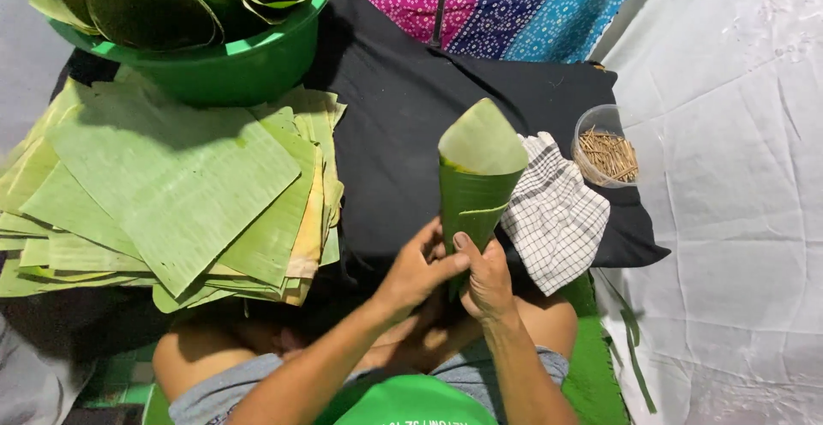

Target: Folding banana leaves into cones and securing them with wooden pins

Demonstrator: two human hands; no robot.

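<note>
A banana leaf rolled into a cone (pixel 476 176) stands upright over the black cushion (pixel 403 125), its wide mouth up and its tip down between my hands. My left hand (pixel 417 268) wraps the lower part of the cone from the left. My right hand (pixel 485 277) grips the tip from the right, thumb pressed on the leaf's overlapping fold. Both hands hold the same cone above my lap.
A stack of flat cut banana leaves (pixel 171 189) lies at the left. A green basin (pixel 249 61) holding finished leaf cones sits at the top left. A checked cloth (pixel 557 215) and a clear cup of wooden picks (pixel 607 152) lie at the right, on white sheeting (pixel 737 194).
</note>
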